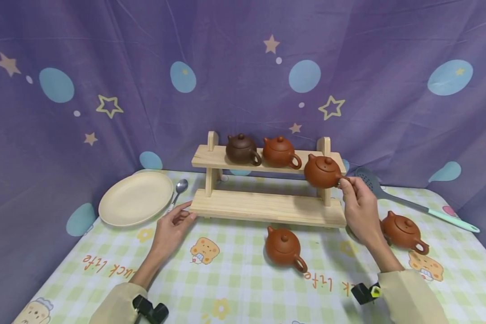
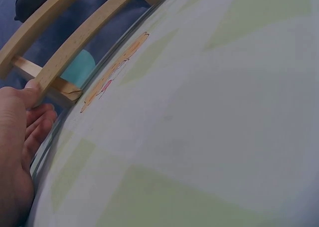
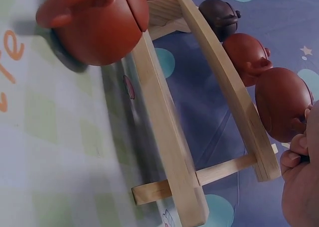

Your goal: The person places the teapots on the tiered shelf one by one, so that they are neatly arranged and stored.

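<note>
A two-tier wooden rack (image 1: 263, 208) stands at the middle of the table. My right hand (image 1: 362, 209) pinches the handle of a reddish-brown teapot (image 1: 321, 172) at the right end of the upper shelf; whether its base touches the board, I cannot tell. To its left on that shelf sit a dark brown teapot (image 1: 240, 150) and another reddish-brown teapot (image 1: 278, 152). At the lower shelf's left end, my left hand (image 1: 171, 231) grips the corner, thumb on the board and fingers beneath. One teapot (image 1: 282, 247) stands in front of the rack, another teapot (image 1: 402, 230) right of my right hand.
A cream oval plate (image 1: 135, 198) lies at the left, with a spoon (image 1: 180, 188) beside it. Behind my right hand lies a slotted turner (image 1: 409, 203) with a mint-green handle end. The checked tablecloth (image 1: 243, 288) reaches a purple curtain (image 1: 235, 108) at the back.
</note>
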A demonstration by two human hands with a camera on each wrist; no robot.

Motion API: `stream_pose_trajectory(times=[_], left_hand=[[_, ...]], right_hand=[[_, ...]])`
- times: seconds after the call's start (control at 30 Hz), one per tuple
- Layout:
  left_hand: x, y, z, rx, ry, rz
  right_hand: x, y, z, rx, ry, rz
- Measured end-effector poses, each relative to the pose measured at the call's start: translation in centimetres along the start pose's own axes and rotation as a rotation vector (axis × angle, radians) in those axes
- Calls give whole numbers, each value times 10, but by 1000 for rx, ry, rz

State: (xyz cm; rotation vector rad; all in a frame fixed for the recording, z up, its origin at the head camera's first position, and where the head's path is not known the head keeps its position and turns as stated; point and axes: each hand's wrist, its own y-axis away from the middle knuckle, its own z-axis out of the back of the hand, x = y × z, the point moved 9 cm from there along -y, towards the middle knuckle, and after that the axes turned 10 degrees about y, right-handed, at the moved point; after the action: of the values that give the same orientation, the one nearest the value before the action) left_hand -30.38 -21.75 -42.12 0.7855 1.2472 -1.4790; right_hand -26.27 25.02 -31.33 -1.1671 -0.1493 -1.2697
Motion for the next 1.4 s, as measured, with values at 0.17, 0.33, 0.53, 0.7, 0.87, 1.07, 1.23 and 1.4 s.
stream_pose_trajectory(times=[0.17, 0.33, 0.53, 0.7, 0.87, 1.07, 1.23, 1.4], left_hand=[[-1, 0, 0, -3, 2, -1], [-1, 0, 0, 0, 7, 4], [0, 0, 0, -1, 20, 3], [1, 0, 0, -3, 20, 5], [1, 1, 0, 0, 13, 8], [2, 1, 1, -3, 13, 7], [4, 0, 0, -3, 19, 15], [3, 0, -1, 0, 27, 14]], right_hand=[[1, -5, -2, -10, -32, 8], [0, -11, -3, -42, -16, 6], [-1, -16, -5, -67, 12, 8], [-2, -19, -8, -71, 19, 7], [-3, -22, -11, -73, 25, 3], [-5, -27, -14, -74, 47, 5], [-5, -31, -16, -67, 61, 2], [-5, -34, -18, -61, 70, -5]])
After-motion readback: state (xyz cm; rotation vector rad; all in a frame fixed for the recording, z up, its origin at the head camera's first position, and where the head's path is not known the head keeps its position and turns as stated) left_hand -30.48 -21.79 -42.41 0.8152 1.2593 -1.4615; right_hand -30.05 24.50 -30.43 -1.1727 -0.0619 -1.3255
